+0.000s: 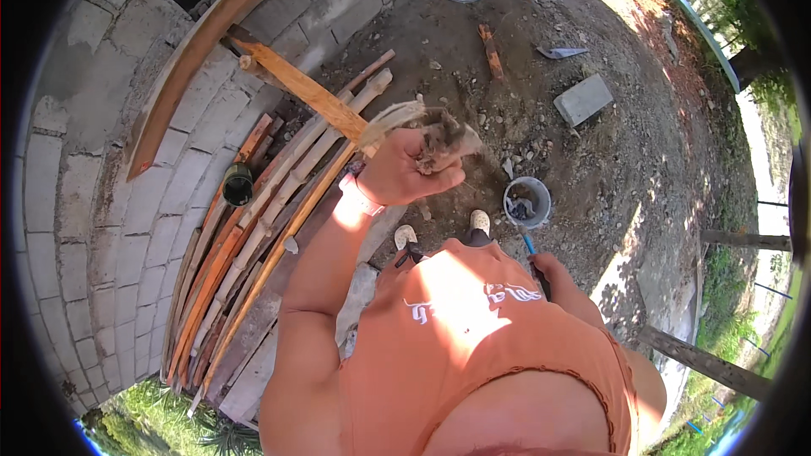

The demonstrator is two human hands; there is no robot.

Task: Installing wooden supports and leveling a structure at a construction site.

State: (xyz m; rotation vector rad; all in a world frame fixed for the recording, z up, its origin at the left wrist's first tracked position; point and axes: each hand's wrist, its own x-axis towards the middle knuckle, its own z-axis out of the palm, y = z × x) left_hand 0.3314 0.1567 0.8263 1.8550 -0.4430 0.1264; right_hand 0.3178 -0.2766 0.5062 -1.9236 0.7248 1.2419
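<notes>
And there it was, up in front of the chest: the left hand [404, 176] had a crumpled grey-brown scrap [445, 140] bunched in its fist, fingers curled hard round it and no gap showing between hand and bundle. Cloth or sacking, by the look of it (the creases were too blurred to settle which)! It looked light, soft and limp, though the dark, caked-looking patches suggested grit and a few stiff folds; nothing about it seemed fragile, and any dirt on it might have shed or slipped a little under the palm. The thick, gathered middle was the sound place to take hold, exactly where the fist had it, with loose edges flaring out past the knuckles. Now the pose: left elbow bent, forearm angled up and inward, the back of the wrist toward the view, the fist showing over the end of a wooden plank [314, 100]; whether they touched, you could not tell. Low on the other side, the right hand [551, 270] hung beside the orange shirt [397, 371], its fingers apparently wrapped round a slim blue-shafted tool [529, 244], though the far side of that grip was hidden. The blue end pointed toward a pale bucket [542, 212], just beyond it on the stony ground [625, 177].
</notes>
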